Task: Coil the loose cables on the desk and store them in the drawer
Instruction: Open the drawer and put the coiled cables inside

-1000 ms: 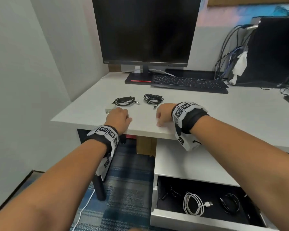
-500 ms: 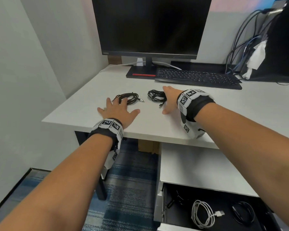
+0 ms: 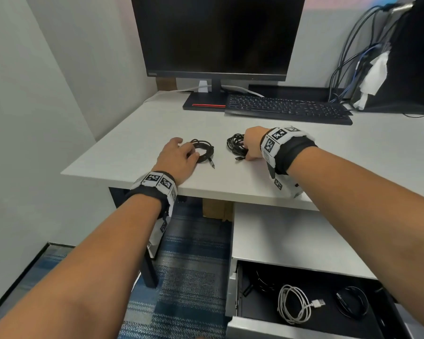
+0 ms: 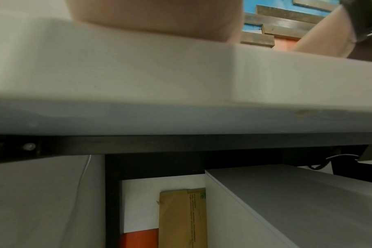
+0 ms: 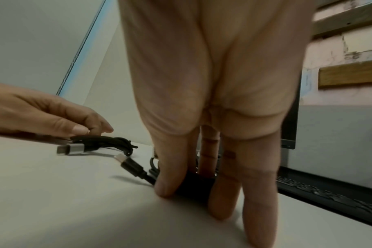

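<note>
Two coiled black cables lie on the white desk [image 3: 137, 152] in front of the monitor. My left hand [image 3: 190, 152] pinches the near-left edge of the left cable [image 3: 206, 151] between thumb and forefinger; the right wrist view shows that hand [image 5: 93, 131] on the left cable [image 5: 104, 140] above its metal plug [image 5: 71, 149]. My right hand [image 3: 245, 152] grips the right cable bundle [image 3: 234, 144], thumb on one side and fingers on the other [image 5: 193, 193]; its USB plug [image 5: 127, 163] sticks out to the left. The left wrist view shows only my palm and the desk edge [image 4: 181, 100].
The drawer [image 3: 235, 324] of the cabinet stands pulled out at lower right; a white cable [image 3: 294, 304] and a black coil [image 3: 351, 302] lie in it. A keyboard [image 3: 287, 110] and monitor [image 3: 216, 35] stand behind the cables. Hanging wires [image 3: 348, 69] crowd the back right.
Both hands went forward from the desk's front edge to the cables. Half a second ago they lay flat with fingers spread; now their fingers have closed on the two coils.
</note>
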{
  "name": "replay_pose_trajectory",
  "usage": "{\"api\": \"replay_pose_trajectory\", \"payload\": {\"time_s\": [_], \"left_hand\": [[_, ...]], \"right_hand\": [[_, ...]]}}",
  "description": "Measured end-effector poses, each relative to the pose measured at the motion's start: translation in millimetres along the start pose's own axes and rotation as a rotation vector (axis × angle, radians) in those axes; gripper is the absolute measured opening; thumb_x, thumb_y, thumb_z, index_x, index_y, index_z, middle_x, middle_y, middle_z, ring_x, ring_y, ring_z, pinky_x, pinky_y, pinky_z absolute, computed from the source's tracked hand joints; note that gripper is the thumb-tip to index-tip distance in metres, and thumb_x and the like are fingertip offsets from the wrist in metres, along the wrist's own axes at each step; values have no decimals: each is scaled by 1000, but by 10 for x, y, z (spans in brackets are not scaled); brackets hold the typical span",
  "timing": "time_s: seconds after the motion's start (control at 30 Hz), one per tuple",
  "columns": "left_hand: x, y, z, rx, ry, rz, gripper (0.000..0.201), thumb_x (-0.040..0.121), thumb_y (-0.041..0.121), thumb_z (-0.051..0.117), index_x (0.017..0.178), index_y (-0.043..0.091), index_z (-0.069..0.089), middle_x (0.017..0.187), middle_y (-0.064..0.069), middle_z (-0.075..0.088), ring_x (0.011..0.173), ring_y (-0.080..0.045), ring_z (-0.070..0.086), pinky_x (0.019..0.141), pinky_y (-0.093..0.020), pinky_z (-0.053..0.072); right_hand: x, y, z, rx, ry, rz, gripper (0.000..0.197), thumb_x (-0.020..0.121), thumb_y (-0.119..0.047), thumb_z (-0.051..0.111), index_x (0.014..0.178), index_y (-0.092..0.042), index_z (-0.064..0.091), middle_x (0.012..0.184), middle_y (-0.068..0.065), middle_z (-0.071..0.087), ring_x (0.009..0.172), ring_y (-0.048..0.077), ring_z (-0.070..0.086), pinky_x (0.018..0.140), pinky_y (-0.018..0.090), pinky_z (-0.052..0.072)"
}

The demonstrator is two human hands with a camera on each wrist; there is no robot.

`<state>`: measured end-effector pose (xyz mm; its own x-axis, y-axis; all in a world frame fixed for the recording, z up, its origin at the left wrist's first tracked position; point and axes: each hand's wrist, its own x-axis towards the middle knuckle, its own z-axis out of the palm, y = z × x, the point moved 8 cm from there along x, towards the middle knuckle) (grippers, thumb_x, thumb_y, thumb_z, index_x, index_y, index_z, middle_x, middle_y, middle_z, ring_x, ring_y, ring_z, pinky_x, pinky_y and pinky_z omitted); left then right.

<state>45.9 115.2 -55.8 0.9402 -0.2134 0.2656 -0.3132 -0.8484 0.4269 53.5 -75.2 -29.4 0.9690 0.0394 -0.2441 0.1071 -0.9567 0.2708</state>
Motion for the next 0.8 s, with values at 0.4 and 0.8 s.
{"api": "replay_pose_trajectory", "payload": {"time_s": [0.4,0.8], "left_hand": [[-293,560,240,265,-330,-142,69,70,77,47,119,28,51,146,5,33,143,-29,9,105,-70,9],[-713,1273,375,331,-241,47,37,96,37,40,126,17,50,127,-13,45,120,-33,40,97,-46,37]], "right_hand": [[-684,234,167,58,-59,3,26,84,-26,69,78,-6,53,61,2,45,56,16,45,48,24,35],[-1593,433,528,164,22,19,29,86,-33,67,86,-9,50,79,6,52,72,22,51,57,25,38]]}}
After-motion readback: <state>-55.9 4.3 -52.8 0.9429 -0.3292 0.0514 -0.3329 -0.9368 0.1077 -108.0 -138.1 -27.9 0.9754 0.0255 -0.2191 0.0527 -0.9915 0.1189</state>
